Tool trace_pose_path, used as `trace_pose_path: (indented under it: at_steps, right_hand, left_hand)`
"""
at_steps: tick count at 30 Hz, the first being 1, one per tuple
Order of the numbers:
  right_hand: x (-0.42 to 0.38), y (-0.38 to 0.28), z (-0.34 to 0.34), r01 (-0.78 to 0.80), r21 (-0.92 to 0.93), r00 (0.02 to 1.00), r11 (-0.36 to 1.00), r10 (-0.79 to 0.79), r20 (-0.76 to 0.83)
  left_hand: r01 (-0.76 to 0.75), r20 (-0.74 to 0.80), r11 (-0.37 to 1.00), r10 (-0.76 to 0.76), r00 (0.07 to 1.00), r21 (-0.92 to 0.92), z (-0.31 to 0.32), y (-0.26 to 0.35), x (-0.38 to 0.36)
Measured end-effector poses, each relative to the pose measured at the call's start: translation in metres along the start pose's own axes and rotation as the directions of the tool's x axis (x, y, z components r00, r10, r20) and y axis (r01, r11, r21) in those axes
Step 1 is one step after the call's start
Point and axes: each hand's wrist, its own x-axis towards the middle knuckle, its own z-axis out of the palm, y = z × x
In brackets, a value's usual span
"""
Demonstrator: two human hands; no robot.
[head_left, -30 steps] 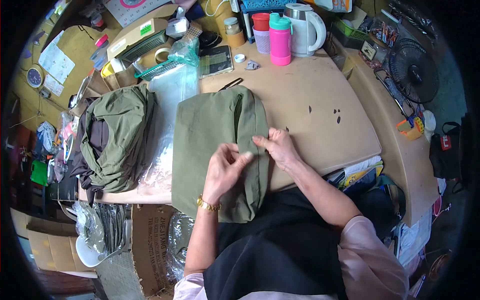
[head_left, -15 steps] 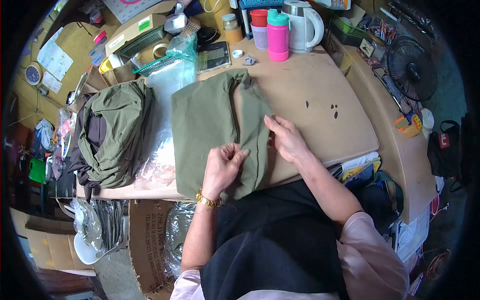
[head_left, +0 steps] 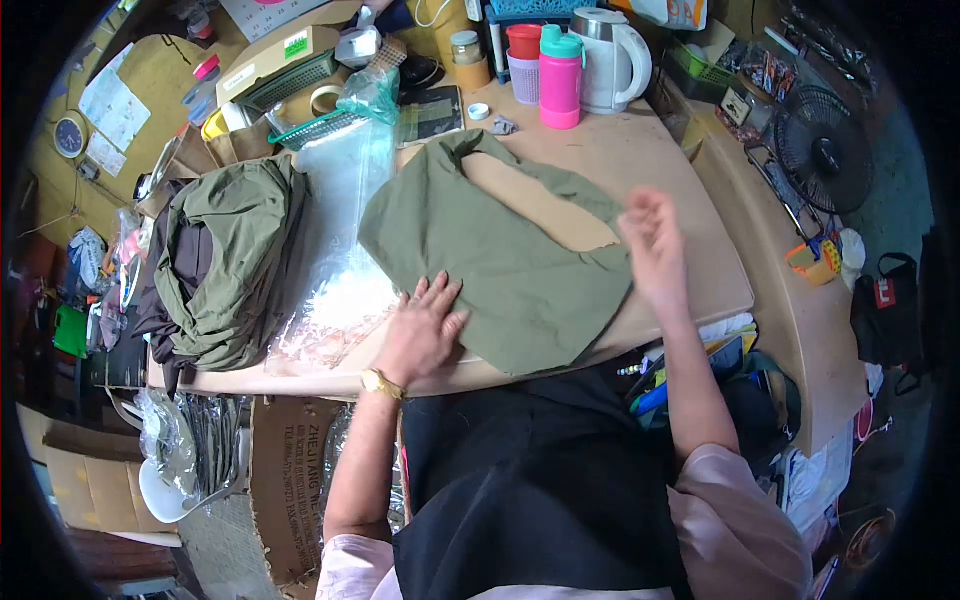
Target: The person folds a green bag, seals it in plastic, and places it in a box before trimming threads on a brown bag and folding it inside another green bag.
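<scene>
Okay, my left fingers (head_left: pixel 436 292) lie released across the green cloth (head_left: pixel 500 285) edge; right fingers (head_left: pixel 648 208), grip unclear, have open tabletop (head_left: pixel 690 190) beyond

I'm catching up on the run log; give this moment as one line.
left hand: fingers spread on olive cloth | right hand: raised at cloth's right edge, contact unclear | left of cloth: clear plastic

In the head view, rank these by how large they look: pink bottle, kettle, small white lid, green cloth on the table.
1. Green cloth
2. Kettle
3. Pink bottle
4. Small white lid
</scene>
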Motion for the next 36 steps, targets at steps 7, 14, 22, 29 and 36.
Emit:
trace_pose_path:
  at_steps: [7,14,22,29,36]
  right_hand:
    - [-0.101,-0.037,-0.004,0.646,-0.550,0.673,0.529,-0.057,0.737]
    - [-0.072,-0.007,-0.060,0.613,-0.549,0.782,0.568,-0.337,0.525]
    - [-0.011,0.011,-0.043,0.607,-0.477,0.794,0.635,-0.463,0.394]
    - [-0.001,0.067,-0.048,0.571,-0.375,0.762,0.730,-0.303,0.571]
    - [-0.003,0.031,-0.036,0.792,-0.319,0.583,0.521,-0.487,0.651]
  left_hand:
    - [0.136,0.265,0.990,-0.141,0.954,0.038,-0.042,0.098,-0.030]
    - [-0.049,0.029,0.998,0.048,0.998,0.026,-0.055,0.002,-0.056]
    - [-0.015,-0.414,0.958,-0.109,0.904,-0.285,-0.062,-0.008,-0.041]
    - [0.119,-0.233,0.948,-0.192,0.953,-0.296,-0.036,-0.032,-0.053]
    - [0.005,-0.307,0.951,-0.106,0.946,-0.310,-0.040,-0.026,-0.050]
